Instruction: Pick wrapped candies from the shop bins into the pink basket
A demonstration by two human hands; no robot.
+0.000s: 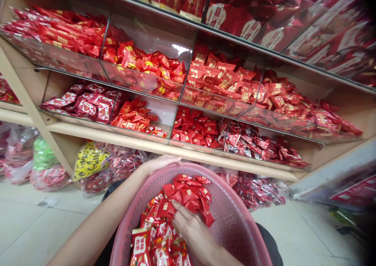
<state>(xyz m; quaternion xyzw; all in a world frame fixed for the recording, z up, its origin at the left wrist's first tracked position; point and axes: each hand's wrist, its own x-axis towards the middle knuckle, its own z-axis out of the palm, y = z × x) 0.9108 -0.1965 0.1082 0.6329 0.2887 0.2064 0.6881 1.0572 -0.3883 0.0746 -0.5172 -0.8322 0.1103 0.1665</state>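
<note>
A pink perforated plastic basket stands in front of me, with small red wrapped packets heaped in its far and middle part. Nearer me in the basket lie red-and-white packets with gold edges. My left hand is laid over the basket's far left rim, its fingers partly hidden behind the edge. Inside the basket, my right hand reaches among the packets, its fingers closed at a plain red packet with gold print. The thumb's side of that grip is largely hidden.
Ahead, a wooden shelf carries clear-walled bins of red packets in two rows. Larger red bags fill the level above. Below the shelf, plastic bags of yellow packets and red packets rest on the tiled floor.
</note>
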